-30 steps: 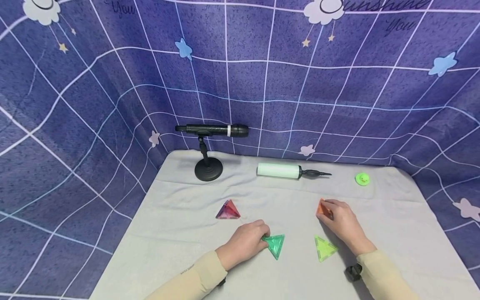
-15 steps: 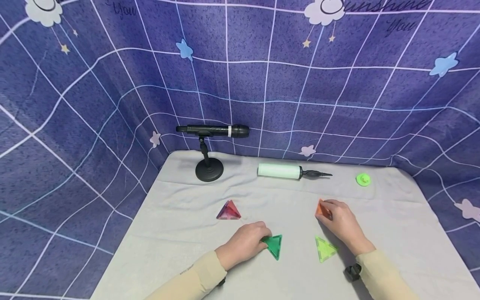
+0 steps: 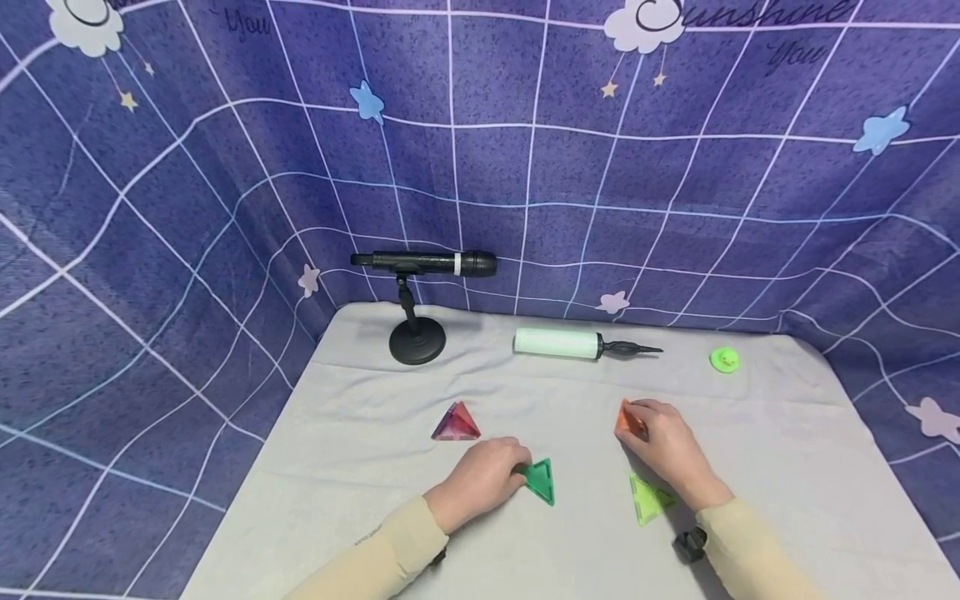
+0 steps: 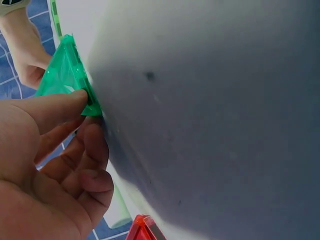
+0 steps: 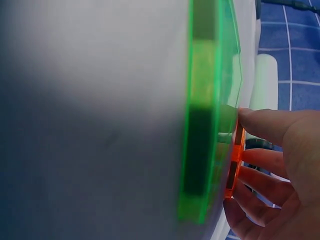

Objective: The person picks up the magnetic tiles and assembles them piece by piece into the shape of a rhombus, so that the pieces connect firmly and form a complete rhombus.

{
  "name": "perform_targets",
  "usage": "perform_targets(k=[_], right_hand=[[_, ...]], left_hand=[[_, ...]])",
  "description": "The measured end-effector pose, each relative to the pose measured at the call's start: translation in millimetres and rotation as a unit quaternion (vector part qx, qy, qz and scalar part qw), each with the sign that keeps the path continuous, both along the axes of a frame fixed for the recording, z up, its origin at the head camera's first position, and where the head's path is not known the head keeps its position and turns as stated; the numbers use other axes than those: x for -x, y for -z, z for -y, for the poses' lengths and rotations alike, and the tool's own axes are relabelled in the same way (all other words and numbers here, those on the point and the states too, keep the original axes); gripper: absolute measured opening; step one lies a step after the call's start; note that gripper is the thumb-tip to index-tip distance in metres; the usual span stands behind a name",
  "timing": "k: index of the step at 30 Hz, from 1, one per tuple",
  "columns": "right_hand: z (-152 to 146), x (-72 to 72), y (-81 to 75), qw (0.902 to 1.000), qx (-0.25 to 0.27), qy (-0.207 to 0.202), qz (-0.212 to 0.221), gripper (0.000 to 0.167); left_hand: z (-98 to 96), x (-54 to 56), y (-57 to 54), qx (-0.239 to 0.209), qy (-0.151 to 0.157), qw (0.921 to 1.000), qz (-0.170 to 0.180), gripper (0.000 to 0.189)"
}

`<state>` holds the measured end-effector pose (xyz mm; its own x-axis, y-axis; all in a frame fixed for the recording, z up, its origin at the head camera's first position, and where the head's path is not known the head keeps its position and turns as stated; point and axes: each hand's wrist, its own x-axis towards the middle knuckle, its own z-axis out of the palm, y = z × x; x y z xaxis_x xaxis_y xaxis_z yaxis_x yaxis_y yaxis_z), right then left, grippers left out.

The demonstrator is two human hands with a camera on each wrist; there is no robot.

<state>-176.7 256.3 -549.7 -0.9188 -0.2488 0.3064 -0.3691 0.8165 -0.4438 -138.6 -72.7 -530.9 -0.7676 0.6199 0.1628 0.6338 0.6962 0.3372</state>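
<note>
My left hand (image 3: 486,475) pinches a green translucent triangular magnetic tile (image 3: 541,482) by one corner between thumb and fingers. In the left wrist view the green tile (image 4: 65,70) leans up from the cloth, thumb on its near edge. Farther right, my right hand (image 3: 667,446) grips an orange triangular magnetic tile (image 3: 628,423), partly hidden by the fingers. The right wrist view shows this orange tile (image 5: 235,165) low at the cloth. A lime-green triangular tile (image 3: 645,500) lies flat below the right hand, partly covered by the wrist. Left of both hands sits a red and purple tile pyramid (image 3: 456,422).
A black microphone (image 3: 427,263) on a round-based stand (image 3: 417,342) is at the back left. Along the back lie a pale green hand pump (image 3: 558,342) and a small bright green disc (image 3: 725,360). A blue patterned curtain (image 3: 480,167) rises behind the cloth-covered table (image 3: 360,483).
My right hand has slid slightly left with the orange tile. The left hand has drifted a little left and away from me, and the green tile has turned in its fingers.
</note>
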Motion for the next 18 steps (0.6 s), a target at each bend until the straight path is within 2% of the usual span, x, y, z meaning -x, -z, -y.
perform_targets(k=[7,12,18], right_hand=[[17,-3.6,-0.8,0.9998,-0.005,-0.018,-0.009,0.045],[31,-6.7,-2.2,0.9996,-0.008,-0.027,-0.003,0.044],[50,-10.8,-2.7,0.9990,-0.014,-0.042,-0.002,0.043]], left_hand=[[0.9,4.9,0.8,-0.014,-0.028,0.9995,0.004,0.024],[1.5,10.2,2.8,-0.022,-0.043,0.9988,-0.012,0.031],[0.9,15.6,3.2,-0.025,-0.069,0.9971,-0.020,0.030]])
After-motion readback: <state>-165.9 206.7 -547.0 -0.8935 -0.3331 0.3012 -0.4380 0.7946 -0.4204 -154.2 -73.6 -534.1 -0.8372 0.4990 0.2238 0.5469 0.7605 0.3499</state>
